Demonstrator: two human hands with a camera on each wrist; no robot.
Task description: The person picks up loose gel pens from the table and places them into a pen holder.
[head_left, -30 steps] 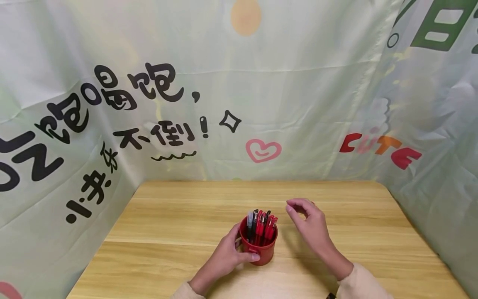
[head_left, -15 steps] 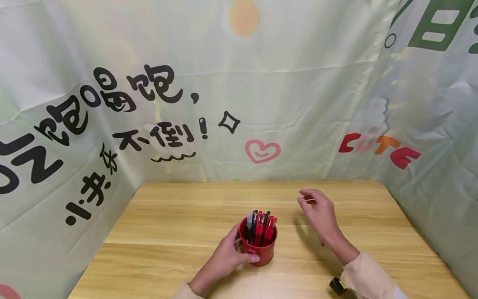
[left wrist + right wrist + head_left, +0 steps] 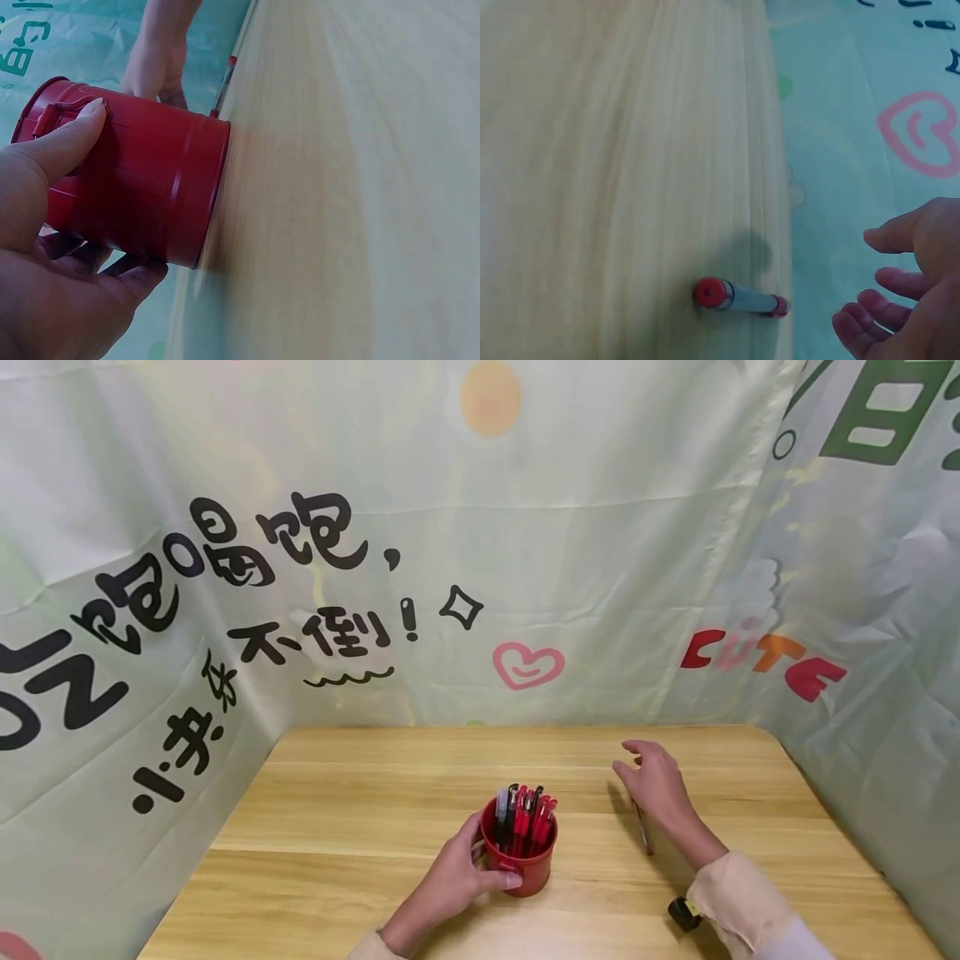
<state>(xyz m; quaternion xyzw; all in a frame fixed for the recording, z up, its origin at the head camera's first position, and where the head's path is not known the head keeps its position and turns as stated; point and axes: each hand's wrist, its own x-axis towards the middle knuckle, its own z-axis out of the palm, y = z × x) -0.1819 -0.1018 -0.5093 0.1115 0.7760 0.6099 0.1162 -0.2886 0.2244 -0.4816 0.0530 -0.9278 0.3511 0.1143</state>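
A small red bucket (image 3: 534, 875) with a little side handle stands on the wooden table, holding several red and black pens (image 3: 522, 817). My left hand (image 3: 453, 870) grips the bucket, its thumb near the handle in the left wrist view and the other fingers round the far side. A loose pen (image 3: 750, 300) with red ends and a clear barrel lies on the table to the right of the bucket. Over its far end is my right hand (image 3: 657, 781), fingers loosely bent and apart, with nothing held. In the head view that hand hides part of the pen.
The wooden table (image 3: 360, 810) is bounded by printed cloth (image 3: 600, 568) at the back and both sides. A small black object (image 3: 683, 913) with a yellow mark shows beside the right sleeve (image 3: 738, 893).
My right hand has moved right, away from the bucket, and the loose pen has come into view beneath it. The left hand has kept its grip on the bucket in the same place.
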